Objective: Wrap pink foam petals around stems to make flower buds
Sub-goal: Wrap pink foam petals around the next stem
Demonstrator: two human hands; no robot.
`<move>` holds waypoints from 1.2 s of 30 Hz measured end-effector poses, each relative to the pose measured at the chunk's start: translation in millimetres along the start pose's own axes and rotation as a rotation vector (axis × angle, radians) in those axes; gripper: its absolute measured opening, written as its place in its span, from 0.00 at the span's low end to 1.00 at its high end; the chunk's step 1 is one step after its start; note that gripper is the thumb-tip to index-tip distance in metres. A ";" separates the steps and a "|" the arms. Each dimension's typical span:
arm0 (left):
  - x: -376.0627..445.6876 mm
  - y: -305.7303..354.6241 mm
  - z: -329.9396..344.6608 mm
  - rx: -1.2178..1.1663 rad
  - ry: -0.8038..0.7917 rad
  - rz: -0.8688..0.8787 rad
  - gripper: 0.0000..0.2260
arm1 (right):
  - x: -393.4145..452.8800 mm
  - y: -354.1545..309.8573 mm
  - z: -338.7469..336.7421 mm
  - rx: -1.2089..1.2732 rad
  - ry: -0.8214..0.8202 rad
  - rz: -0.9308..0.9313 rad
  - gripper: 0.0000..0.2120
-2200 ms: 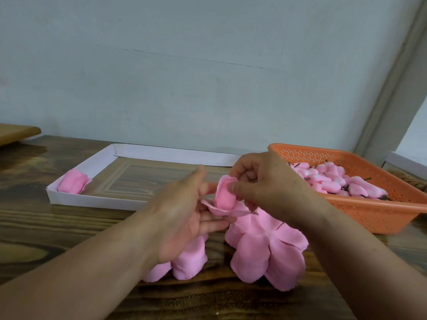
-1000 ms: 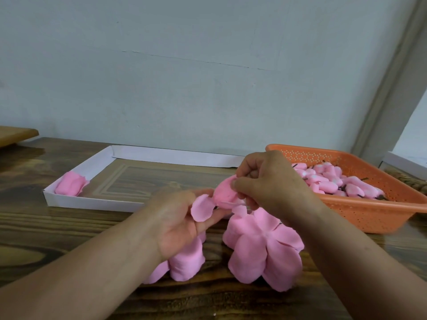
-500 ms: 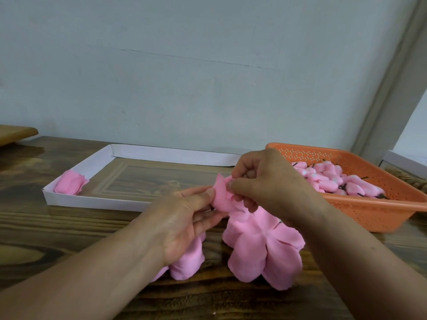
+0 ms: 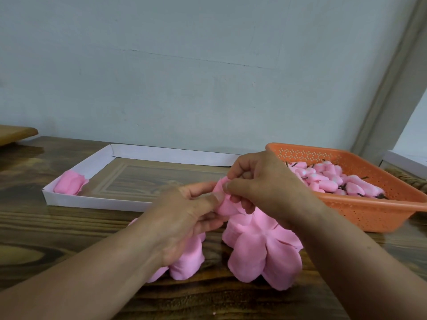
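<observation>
A pink foam bud (image 4: 227,204) is held between both hands above the wooden table. My left hand (image 4: 184,215) grips its left side, thumb pressed against the petal. My right hand (image 4: 261,185) pinches the bud's top with thumb and forefinger. The stem inside is hidden by foam and fingers. Below the hands lies a stack of flat pink petal sheets (image 4: 261,250); another pink petal pile (image 4: 187,262) shows under my left wrist.
A shallow white cardboard tray (image 4: 97,200) at the back left holds one wrapped pink bud (image 4: 69,185) in its left corner. An orange perforated basket (image 4: 360,211) on the right holds several small pink buds on dark stems (image 4: 328,179). A wall stands close behind.
The loose petal that stuck out to the left has been folded in against the bud. My left thumb now presses on it and my hands have closed together.
</observation>
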State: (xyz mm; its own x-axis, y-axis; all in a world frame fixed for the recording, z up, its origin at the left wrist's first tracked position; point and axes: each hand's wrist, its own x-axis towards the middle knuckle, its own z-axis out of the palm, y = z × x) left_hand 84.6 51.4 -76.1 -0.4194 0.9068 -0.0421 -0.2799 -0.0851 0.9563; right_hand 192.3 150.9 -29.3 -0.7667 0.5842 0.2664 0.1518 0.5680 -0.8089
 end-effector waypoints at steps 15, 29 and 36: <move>-0.9 8.7 -3.3 -0.128 -0.081 -0.144 0.19 | 1.5 0.9 -18.1 -0.249 -0.075 -0.166 0.11; -0.6 12.4 -9.3 -0.096 -0.163 -0.199 0.15 | -1.6 2.0 -18.8 0.070 -0.207 -0.046 0.10; -2.8 13.4 -10.0 -0.009 -0.219 -0.228 0.14 | -2.2 0.4 -16.1 0.054 -0.254 -0.034 0.01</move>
State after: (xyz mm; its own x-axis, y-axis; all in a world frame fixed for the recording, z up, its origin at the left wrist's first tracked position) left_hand 73.4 43.7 -66.1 -0.1490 0.9703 -0.1908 -0.3530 0.1281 0.9268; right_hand 204.1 159.2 -21.7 -0.9038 0.3971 0.1596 0.0945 0.5489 -0.8305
